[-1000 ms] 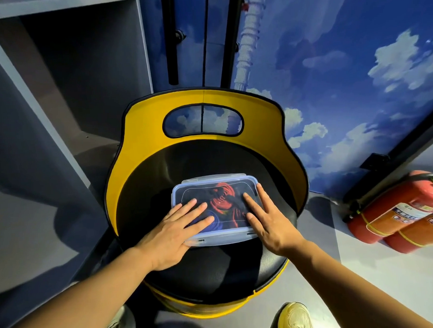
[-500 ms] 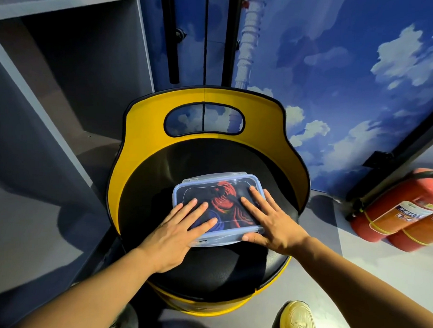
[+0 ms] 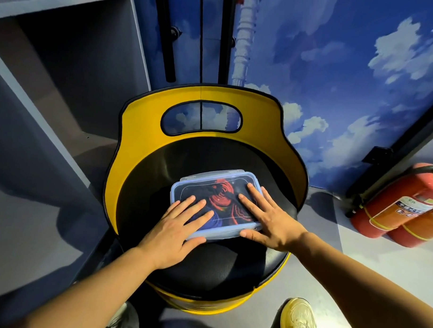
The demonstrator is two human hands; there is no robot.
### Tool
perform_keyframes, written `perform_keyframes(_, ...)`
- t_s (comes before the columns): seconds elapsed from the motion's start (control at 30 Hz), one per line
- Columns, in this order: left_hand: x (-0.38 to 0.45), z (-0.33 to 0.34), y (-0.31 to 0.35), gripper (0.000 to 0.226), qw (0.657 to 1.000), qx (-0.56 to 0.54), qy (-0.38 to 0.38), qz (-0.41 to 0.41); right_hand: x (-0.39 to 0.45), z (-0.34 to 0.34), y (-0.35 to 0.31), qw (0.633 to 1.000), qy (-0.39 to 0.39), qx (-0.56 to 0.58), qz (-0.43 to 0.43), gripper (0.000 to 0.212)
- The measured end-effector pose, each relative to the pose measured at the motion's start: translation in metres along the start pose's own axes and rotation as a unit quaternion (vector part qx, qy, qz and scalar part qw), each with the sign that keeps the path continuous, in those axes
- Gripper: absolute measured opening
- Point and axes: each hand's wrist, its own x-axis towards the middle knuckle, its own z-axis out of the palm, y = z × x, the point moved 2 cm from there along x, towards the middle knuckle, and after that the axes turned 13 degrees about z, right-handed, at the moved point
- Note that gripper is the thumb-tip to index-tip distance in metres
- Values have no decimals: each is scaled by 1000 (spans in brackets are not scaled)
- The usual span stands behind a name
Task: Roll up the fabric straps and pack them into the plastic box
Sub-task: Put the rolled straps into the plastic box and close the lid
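Note:
A clear plastic box [image 3: 211, 179] with a blue-rimmed lid lies on the black seat of a yellow chair [image 3: 145, 132]. Through the lid show rolled fabric straps [image 3: 223, 199], red ones and a blue one. My left hand [image 3: 174, 229] lies flat on the lid's left half with straight fingers, its thumb along the front edge. On the right half my right hand [image 3: 267, 217] presses flat, fingers spread, and its thumb touches the box's front rim.
A grey open shelf unit [image 3: 61, 95] stands to the left. Two red fire extinguishers [image 3: 398, 206] lie on the floor at the right. A blue cloud-painted wall is behind the chair. My shoes [image 3: 298, 315] show at the bottom.
My right hand has slid to the right side of the lid and its thumb has come down to the front rim. My left hand has stayed on the lid.

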Motion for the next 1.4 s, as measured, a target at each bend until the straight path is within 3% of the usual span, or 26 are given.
perform_keyframes(0.43, 3, 16, 3, 58, 1000, 8, 12, -20, 5, 13, 5, 999, -6, -33, 33, 94)
perform_keyframes(0.67, 0, -2, 4, 75, 1000, 25, -3, -17, -11, -11, -14, 987, 92, -127, 23, 94)
perform_keyframes(0.93, 0, 8, -2, 69, 999, 50, 17, 11, -14, 1, -8, 990, 56, -131, -12, 69)
perform_keyframes(1.23, -2, 17, 2, 84, 996, 42, 80, 16, -13, 7, -4, 985, 96, -134, -45, 65)
perform_keyframes(1.4, -2, 19, 3, 88, 996, 66, 62, 15, -16, 10, -3, 990, 78, -113, -29, 66)
